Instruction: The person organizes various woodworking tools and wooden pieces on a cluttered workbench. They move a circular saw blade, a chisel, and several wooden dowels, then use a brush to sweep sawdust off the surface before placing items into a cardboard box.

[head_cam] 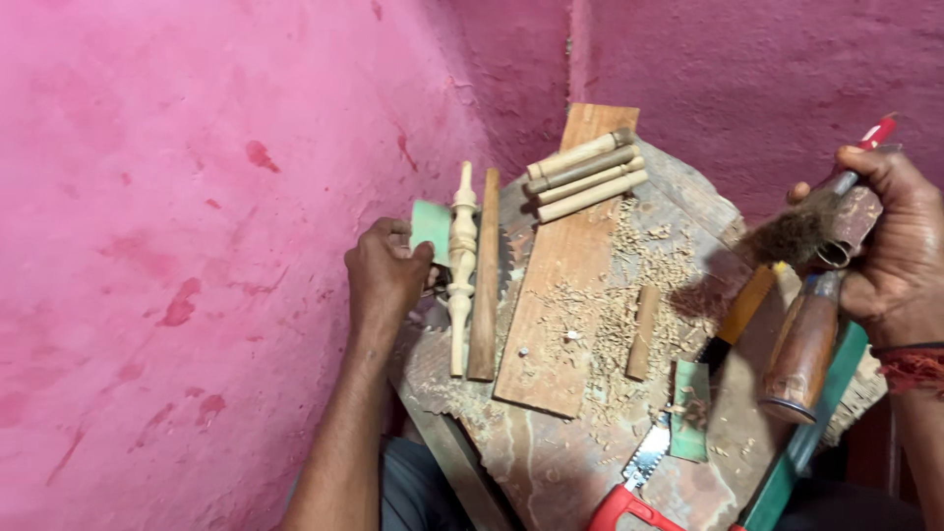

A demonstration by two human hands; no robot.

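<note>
My left hand (385,275) pinches a green piece of sandpaper (431,227) and rests against a pale turned wooden spindle (461,265) that stands along a narrow brown wooden strip (485,280). My right hand (888,246) is raised at the right edge, gripping a bundle of tools (836,221): a small brush with dark bristles, a red-handled tool and a brown wooden-handled tool (804,349) that hangs down.
A worn bench (551,462) in a pink-walled corner (197,197) carries a flat plank (565,285), several round dowels (585,175), a short dowel (644,332), wood shavings, another green sandpaper piece (690,423), a yellow-handled tool (742,310) and a red-handled saw (634,487).
</note>
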